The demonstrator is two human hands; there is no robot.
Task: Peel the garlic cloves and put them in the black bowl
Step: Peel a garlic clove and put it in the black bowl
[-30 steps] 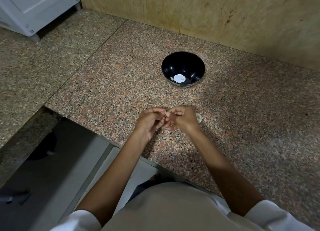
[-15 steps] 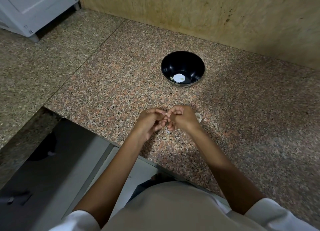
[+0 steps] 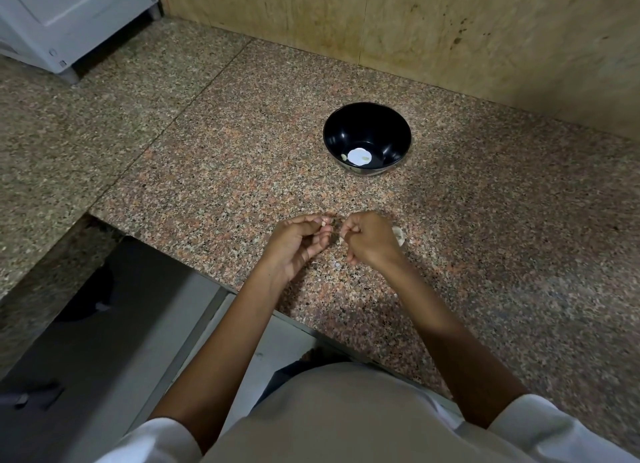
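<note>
Left grip point(image 3: 298, 246) curled, black bowl point(image 3: 367, 124) well apart

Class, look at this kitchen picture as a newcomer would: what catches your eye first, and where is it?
The black bowl stands on the speckled stone counter near the wooden wall, with a white patch at its bottom. Nearer the front edge, the left hand and right hand are close together, fingers curled over something too small to make out.
</note>
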